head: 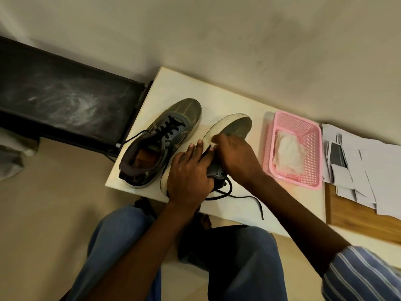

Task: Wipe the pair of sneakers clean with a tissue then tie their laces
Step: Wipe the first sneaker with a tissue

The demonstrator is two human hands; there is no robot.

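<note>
On the white worktop (219,92) two sneakers lie side by side, long axes running from near-left to far-right, toes pointing away. The left sneaker (160,144) stands upright, laces loose. The right sneaker (232,127) is tipped on its side, left hand (188,172) fingers wrapped around its heel end; right hand (234,155) fingers pinch a tissue (213,145) against its sole edge

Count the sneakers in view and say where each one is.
2. One sneaker stands upright on the white table, left of the hands. The other sneaker is tipped on its side, gripped by the left hand while the right hand wipes it.
</note>
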